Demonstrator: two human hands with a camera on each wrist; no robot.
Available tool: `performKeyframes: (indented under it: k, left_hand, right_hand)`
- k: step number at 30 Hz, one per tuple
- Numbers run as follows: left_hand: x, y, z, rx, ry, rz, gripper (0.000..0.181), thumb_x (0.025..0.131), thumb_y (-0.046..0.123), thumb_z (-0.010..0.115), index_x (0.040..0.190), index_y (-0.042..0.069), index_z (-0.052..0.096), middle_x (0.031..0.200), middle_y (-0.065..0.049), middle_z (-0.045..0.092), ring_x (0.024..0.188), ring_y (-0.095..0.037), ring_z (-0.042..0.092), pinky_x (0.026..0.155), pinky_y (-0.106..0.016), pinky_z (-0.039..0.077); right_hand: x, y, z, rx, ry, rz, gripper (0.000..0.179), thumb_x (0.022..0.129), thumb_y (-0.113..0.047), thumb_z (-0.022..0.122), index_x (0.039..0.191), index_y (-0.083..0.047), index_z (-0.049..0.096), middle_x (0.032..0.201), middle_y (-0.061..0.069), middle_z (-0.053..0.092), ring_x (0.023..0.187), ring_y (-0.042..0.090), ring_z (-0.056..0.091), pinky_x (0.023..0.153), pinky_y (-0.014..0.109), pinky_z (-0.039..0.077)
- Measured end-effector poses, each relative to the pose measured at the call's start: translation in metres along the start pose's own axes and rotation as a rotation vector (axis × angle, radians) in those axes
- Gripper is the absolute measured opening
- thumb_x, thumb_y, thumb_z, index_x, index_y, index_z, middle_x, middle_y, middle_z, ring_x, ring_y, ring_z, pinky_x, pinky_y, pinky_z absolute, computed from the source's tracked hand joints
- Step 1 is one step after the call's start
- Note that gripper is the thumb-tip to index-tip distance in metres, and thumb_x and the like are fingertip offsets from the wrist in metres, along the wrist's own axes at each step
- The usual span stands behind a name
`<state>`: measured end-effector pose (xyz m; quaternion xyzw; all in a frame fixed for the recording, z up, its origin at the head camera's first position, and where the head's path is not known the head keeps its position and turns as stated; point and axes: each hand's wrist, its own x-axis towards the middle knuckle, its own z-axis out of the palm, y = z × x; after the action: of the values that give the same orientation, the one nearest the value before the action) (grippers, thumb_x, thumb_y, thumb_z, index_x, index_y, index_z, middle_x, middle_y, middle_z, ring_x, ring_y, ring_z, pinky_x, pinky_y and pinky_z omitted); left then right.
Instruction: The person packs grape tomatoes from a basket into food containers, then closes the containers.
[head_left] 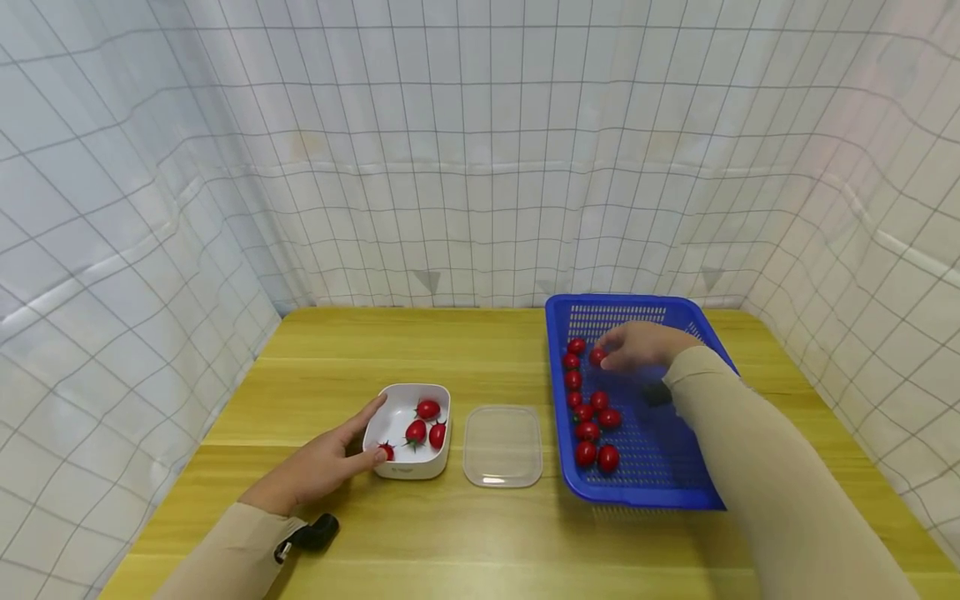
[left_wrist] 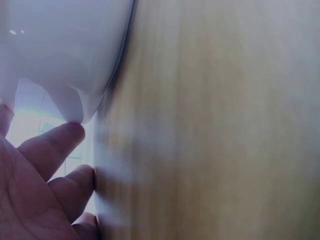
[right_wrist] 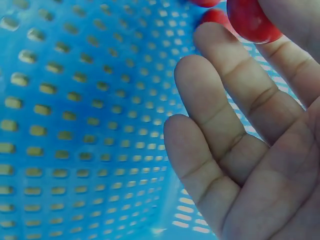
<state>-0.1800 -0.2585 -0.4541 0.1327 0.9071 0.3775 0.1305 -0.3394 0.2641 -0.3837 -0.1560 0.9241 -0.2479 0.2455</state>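
Note:
A white square container [head_left: 408,471] with several red cherry tomatoes [head_left: 428,408] in it stands left of centre on the table. My left hand [head_left: 318,467] rests against its left side, thumb and index finger spread and fairly straight; a fingertip touches the white wall in the left wrist view. Over the blue basket [head_left: 637,497], my right hand [head_left: 641,346] pinches a cherry tomato [right_wrist: 252,20] between thumb and fingers, while its other fingers are loosely extended. Several more cherry tomatoes [head_left: 587,432] lie along the basket's left side.
Between container and basket lies a clear, rounded-square lid [head_left: 502,446] flat on the wooden table [head_left: 480,533]. A white curtain [head_left: 480,167] with a dark grid closes off the back and both sides. The basket has perforated walls and a raised rim.

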Motion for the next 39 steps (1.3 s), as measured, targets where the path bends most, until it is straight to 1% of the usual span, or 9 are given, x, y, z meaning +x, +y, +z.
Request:
performKeyframes:
  k: [7,12,17,20,22,28,31,36,39]
  left_hand:
    - [0.0,0.002,0.0,0.003,0.004,-0.002,0.082,0.103,0.05,0.064,0.168,0.045,0.015,0.171,-0.023,0.028,0.155,-0.053,0.031,0.12,-0.072,0.03]
    - [0.0,0.003,0.0,0.007,0.004,-0.005,0.082,0.103,0.051,0.065,0.168,0.046,0.015,0.171,-0.022,0.029,0.155,-0.052,0.031,0.121,-0.072,0.03]
    - [0.0,0.003,0.0,0.012,0.004,0.008,0.083,0.103,0.052,0.064,0.168,0.045,0.013,0.171,-0.022,0.029,0.154,-0.052,0.033,0.12,-0.07,0.033]
    - [0.0,0.003,0.0,0.001,-0.006,0.014,0.083,0.103,0.052,0.063,0.168,0.045,0.012,0.172,-0.022,0.027,0.154,-0.05,0.034,0.119,-0.068,0.035]
    - [0.0,0.003,0.0,-0.001,-0.006,0.007,0.082,0.103,0.052,0.063,0.168,0.047,0.013,0.172,-0.022,0.027,0.154,-0.05,0.034,0.119,-0.067,0.035]
    - [0.0,0.003,-0.001,0.011,-0.002,-0.01,0.083,0.102,0.054,0.064,0.167,0.049,0.013,0.172,-0.022,0.028,0.155,-0.052,0.031,0.12,-0.07,0.032]
    - [0.0,0.003,0.0,0.019,0.001,-0.016,0.083,0.102,0.056,0.064,0.167,0.05,0.013,0.172,-0.021,0.028,0.155,-0.052,0.031,0.121,-0.071,0.031]
    - [0.0,0.003,0.0,0.012,0.005,-0.012,0.083,0.101,0.056,0.064,0.167,0.05,0.013,0.172,-0.02,0.027,0.156,-0.051,0.029,0.122,-0.071,0.029]
    - [0.0,0.002,0.001,-0.009,0.002,-0.005,0.084,0.101,0.055,0.065,0.167,0.049,0.014,0.173,-0.02,0.026,0.156,-0.05,0.029,0.123,-0.07,0.028]
  right_hand:
    - [-0.007,-0.014,-0.012,0.051,0.036,-0.063,0.049,0.1,-0.028,0.07,0.144,-0.006,0.062,0.135,0.014,0.07,0.12,0.028,0.068,0.107,0.052,0.054]
    - [-0.01,-0.032,-0.018,0.055,0.08,-0.106,0.048,0.1,-0.029,0.071,0.144,-0.01,0.063,0.136,0.014,0.068,0.122,0.03,0.066,0.109,0.054,0.052]
    - [-0.009,-0.056,-0.018,0.064,0.102,-0.176,0.041,0.1,-0.028,0.073,0.137,-0.012,0.068,0.123,0.008,0.073,0.115,0.025,0.066,0.106,0.048,0.054]
    - [-0.008,-0.073,-0.017,0.059,0.09,-0.221,0.037,0.1,-0.025,0.074,0.133,-0.01,0.069,0.111,0.005,0.073,0.104,0.022,0.066,0.099,0.042,0.054]
    - [-0.009,-0.085,-0.015,0.031,0.089,-0.243,0.037,0.1,-0.027,0.074,0.133,-0.012,0.069,0.109,0.0,0.074,0.102,0.019,0.066,0.098,0.04,0.054]
    - [-0.011,-0.121,-0.007,-0.001,0.068,-0.306,0.033,0.099,-0.025,0.074,0.13,-0.014,0.072,0.111,0.0,0.078,0.1,0.015,0.069,0.091,0.035,0.055]
    - [-0.012,-0.139,-0.002,0.013,0.05,-0.318,0.032,0.1,-0.024,0.074,0.13,-0.014,0.071,0.107,0.0,0.079,0.095,0.015,0.068,0.083,0.031,0.054]
    - [-0.011,-0.163,0.011,0.007,0.005,-0.364,0.031,0.101,-0.024,0.073,0.131,-0.014,0.071,0.099,-0.002,0.078,0.09,0.013,0.067,0.082,0.029,0.053]
    - [-0.009,-0.176,0.02,-0.003,-0.022,-0.391,0.031,0.102,-0.023,0.072,0.131,-0.014,0.071,0.095,-0.001,0.077,0.084,0.013,0.064,0.076,0.029,0.052]
